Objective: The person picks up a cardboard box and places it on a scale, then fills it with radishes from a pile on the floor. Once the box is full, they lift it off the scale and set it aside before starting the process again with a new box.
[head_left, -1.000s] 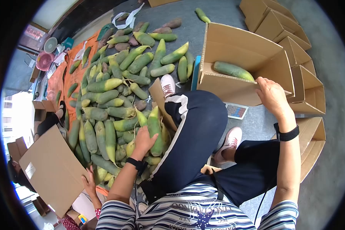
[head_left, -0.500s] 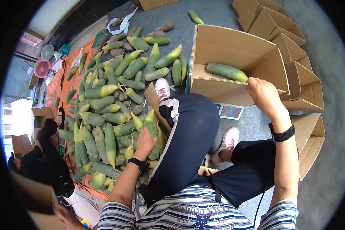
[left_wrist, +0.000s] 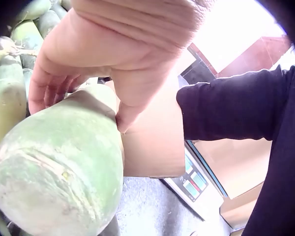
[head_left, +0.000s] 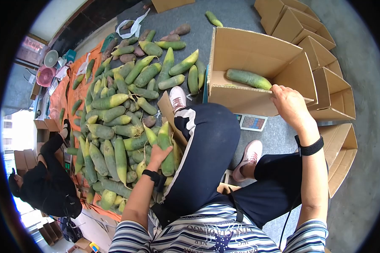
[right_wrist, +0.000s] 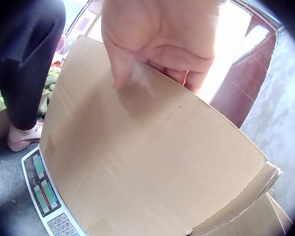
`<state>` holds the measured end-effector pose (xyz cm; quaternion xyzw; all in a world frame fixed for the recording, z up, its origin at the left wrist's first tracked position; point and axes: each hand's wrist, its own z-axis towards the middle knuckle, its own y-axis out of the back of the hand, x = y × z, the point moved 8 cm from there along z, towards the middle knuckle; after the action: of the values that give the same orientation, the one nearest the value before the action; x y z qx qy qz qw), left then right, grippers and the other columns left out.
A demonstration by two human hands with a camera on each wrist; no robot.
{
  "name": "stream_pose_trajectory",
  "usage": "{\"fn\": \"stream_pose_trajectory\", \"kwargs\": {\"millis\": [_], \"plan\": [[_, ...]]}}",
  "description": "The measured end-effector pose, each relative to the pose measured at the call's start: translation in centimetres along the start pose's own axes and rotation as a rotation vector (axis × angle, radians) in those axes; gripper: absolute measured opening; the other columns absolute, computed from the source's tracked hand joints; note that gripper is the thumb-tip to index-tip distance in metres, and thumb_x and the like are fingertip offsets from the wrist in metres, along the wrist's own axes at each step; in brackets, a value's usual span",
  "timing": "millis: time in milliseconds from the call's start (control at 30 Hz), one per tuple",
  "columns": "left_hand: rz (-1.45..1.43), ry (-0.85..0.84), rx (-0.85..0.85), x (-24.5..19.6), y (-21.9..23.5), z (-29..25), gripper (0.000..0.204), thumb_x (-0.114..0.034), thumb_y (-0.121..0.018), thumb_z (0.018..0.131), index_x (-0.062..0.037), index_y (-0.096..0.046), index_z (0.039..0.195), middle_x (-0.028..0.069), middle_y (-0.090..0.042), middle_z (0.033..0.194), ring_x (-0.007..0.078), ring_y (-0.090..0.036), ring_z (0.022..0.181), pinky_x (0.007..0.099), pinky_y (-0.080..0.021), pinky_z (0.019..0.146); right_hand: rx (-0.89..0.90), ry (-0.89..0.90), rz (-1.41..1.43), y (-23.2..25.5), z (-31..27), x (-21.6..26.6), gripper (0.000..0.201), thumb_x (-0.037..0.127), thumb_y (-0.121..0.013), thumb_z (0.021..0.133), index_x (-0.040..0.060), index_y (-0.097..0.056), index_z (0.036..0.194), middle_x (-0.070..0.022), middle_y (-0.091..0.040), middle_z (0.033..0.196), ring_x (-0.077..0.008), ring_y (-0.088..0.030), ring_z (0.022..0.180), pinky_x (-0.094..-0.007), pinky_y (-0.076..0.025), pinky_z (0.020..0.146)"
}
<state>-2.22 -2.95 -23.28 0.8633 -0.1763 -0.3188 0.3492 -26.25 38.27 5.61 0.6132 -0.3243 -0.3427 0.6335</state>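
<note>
The left hand (head_left: 159,155) grips a thick green radish (head_left: 167,158) at the near right edge of the radish heap (head_left: 114,114). In the left wrist view the thumb and fingers of the left hand (left_wrist: 113,54) straddle the radish (left_wrist: 64,162), its blunt end facing the camera. The right hand (head_left: 290,105) holds the near top edge of an open cardboard box (head_left: 257,46), which has one green radish (head_left: 249,79) inside. In the right wrist view the thumb of the right hand (right_wrist: 157,44) lies on the outer face of the box wall (right_wrist: 137,142), with the fingers behind it.
A digital scale (head_left: 253,122) shows beside the box. More open boxes (head_left: 335,95) line the right side. The wearer's knee (head_left: 215,130) lies between heap and box. A person in black (head_left: 50,181) is at the far left, near an orange sheet (head_left: 74,84).
The cardboard held up at the lower left has gone from view, uncovering the person in black. The head view has shifted slightly. Both hands keep their grips on radish and box.
</note>
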Motion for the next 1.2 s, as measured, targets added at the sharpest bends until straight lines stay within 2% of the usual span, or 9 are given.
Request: {"fn": "stream_pose_trajectory", "kwargs": {"millis": [567, 633, 700, 800, 833, 900, 967, 1100, 1200], "plan": [[-0.016, -0.008, -0.058, -0.8, 0.2, 0.2, 0.087, -0.044, -0.079, 0.067, 0.0166, -0.042, 0.117, 0.0333, -0.061, 0.107, 0.0434, -0.062, 0.100, 0.0429, -0.050, 0.087, -0.061, 0.048, 0.008, -0.4, 0.1, -0.1, 0.008, 0.008, -0.059, 0.081, 0.0028, -0.055, 0.086, -0.0153, -0.064, 0.082, -0.0318, -0.065, 0.083, -0.0419, -0.051, 0.074], [0.001, -0.039, -0.086, -0.4, 0.2, 0.3, 0.074, -0.039, -0.078, 0.070, 0.0141, -0.049, 0.114, 0.0284, -0.064, 0.103, 0.0383, -0.066, 0.092, 0.0414, -0.053, 0.080, -0.088, 0.037, 0.023, -0.5, 0.0, -0.3, 0.006, 0.008, -0.057, 0.082, 0.0031, -0.055, 0.085, -0.0150, -0.064, 0.082, -0.0311, -0.065, 0.083, -0.0420, -0.051, 0.075], [-0.495, -0.085, 0.065, 1.5, -1.3, 1.7, 0.055, -0.030, -0.076, 0.076, 0.0109, -0.057, 0.107, 0.0208, -0.067, 0.095, 0.0302, -0.068, 0.081, 0.0380, -0.054, 0.072, -0.041, -0.014, 0.031, -0.8, 0.0, -0.7, 0.016, 0.011, -0.064, 0.082, 0.0026, -0.053, 0.089, -0.0145, -0.063, 0.084, -0.0323, -0.063, 0.087, -0.0419, -0.050, 0.077], [-0.644, 0.099, 0.102, 0.7, 0.9, 0.1, 0.036, -0.021, -0.073, 0.080, 0.0072, -0.063, 0.099, 0.0137, -0.068, 0.087, 0.0243, -0.067, 0.071, 0.0346, -0.054, 0.064, -0.042, -0.007, 0.052, -0.9, 0.0, -0.7, 0.013, 0.012, -0.063, 0.082, 0.0030, -0.054, 0.087, -0.0144, -0.064, 0.084, -0.0322, -0.063, 0.085, -0.0423, -0.050, 0.075], [-0.692, 0.105, 0.175, -0.4, 1.9, -0.6, 0.043, -0.020, -0.072, 0.082, 0.0084, -0.057, 0.111, 0.0156, -0.066, 0.098, 0.0239, -0.066, 0.082, 0.0329, -0.053, 0.071, -0.047, -0.029, 0.051, -1.0, 0.0, -0.9, 0.013, 0.012, -0.063, 0.082, 0.0030, -0.054, 0.087, -0.0144, -0.064, 0.084, -0.0322, -0.063, 0.085, -0.0423, -0.050, 0.075], [-0.711, -0.035, 0.030, -2.6, 5.8, -1.2, 0.054, -0.019, -0.072, 0.083, 0.0087, -0.046, 0.122, 0.0175, -0.060, 0.112, 0.0222, -0.062, 0.095, 0.0315, -0.051, 0.079, -0.062, -0.008, 0.040, -1.0, 0.0, -0.7, 0.010, 0.011, -0.059, 0.083, 0.0031, -0.055, 0.086, -0.0143, -0.064, 0.083, -0.0323, -0.063, 0.085, -0.0421, -0.050, 0.074], [-0.700, -0.230, 0.007, -9.7, 11.4, -4.6, 0.063, -0.017, -0.070, 0.084, 0.0080, -0.036, 0.130, 0.0184, -0.053, 0.123, 0.0214, -0.056, 0.107, 0.0311, -0.047, 0.088, -0.061, -0.028, 0.048, -0.9, -0.1, -0.8, 0.007, 0.010, -0.057, 0.084, 0.0035, -0.055, 0.086, -0.0142, -0.064, 0.082, -0.0320, -0.064, 0.084, -0.0418, -0.050, 0.074], [-0.809, -0.741, -0.260, -22.8, 20.7, -11.4, 0.062, -0.011, -0.067, 0.084, 0.0039, -0.036, 0.135, 0.0149, -0.051, 0.126, 0.0211, -0.052, 0.112, 0.0324, -0.043, 0.096, -0.057, -0.015, 0.019, -0.8, -0.1, -0.6, 0.006, 0.006, -0.057, 0.081, 0.0038, -0.056, 0.086, -0.0137, -0.064, 0.082, -0.0312, -0.065, 0.084, -0.0408, -0.051, 0.073], [-0.845, -1.098, -0.335, -31.8, 23.2, -15.4, 0.056, -0.011, -0.065, 0.085, 0.0031, -0.040, 0.133, 0.0137, -0.054, 0.122, 0.0216, -0.056, 0.110, 0.0353, -0.044, 0.097, -0.055, -0.021, 0.009, -0.6, -0.1, -0.5, 0.007, 0.005, -0.057, 0.079, 0.0039, -0.056, 0.087, -0.0131, -0.065, 0.082, -0.0308, -0.065, 0.083, -0.0402, -0.052, 0.072]]}}
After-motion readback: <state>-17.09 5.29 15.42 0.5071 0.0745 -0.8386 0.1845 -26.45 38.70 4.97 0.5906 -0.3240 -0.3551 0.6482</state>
